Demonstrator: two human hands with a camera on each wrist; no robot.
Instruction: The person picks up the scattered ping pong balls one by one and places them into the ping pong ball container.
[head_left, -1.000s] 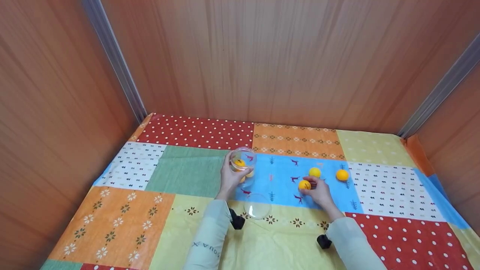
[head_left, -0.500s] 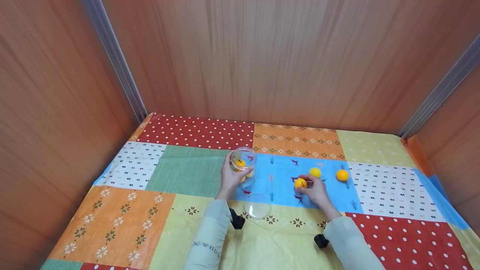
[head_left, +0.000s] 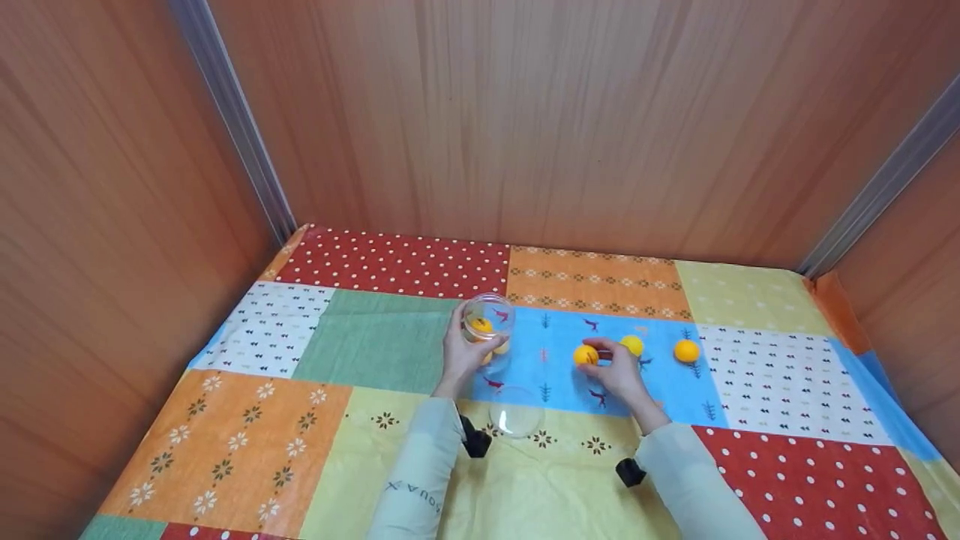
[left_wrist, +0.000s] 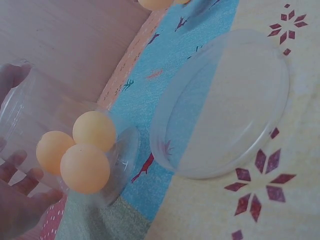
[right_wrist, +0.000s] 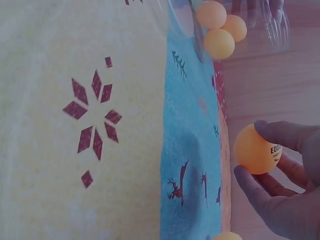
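Note:
My left hand [head_left: 459, 352] grips a clear plastic cup [head_left: 487, 319] that stands on the patchwork cloth; three orange balls [left_wrist: 82, 150] lie inside the cup [left_wrist: 60, 135]. My right hand [head_left: 616, 369] pinches an orange ball [head_left: 586, 355] between thumb and fingers, lifted off the blue patch to the right of the cup. In the right wrist view the held ball [right_wrist: 256, 149] shows black print, and the cup's balls [right_wrist: 218, 43] sit further off. Two more orange balls [head_left: 631, 345] [head_left: 685, 351] rest on the cloth to the right.
A clear round lid [head_left: 514, 420] lies flat on the yellow patch between my forearms, large in the left wrist view [left_wrist: 225, 105]. Wooden walls [head_left: 525, 120] close in the table on the left, back and right.
My right hand has lifted the ball from the cloth and carried it leftward toward the cup. The left hand and cup have stayed put.

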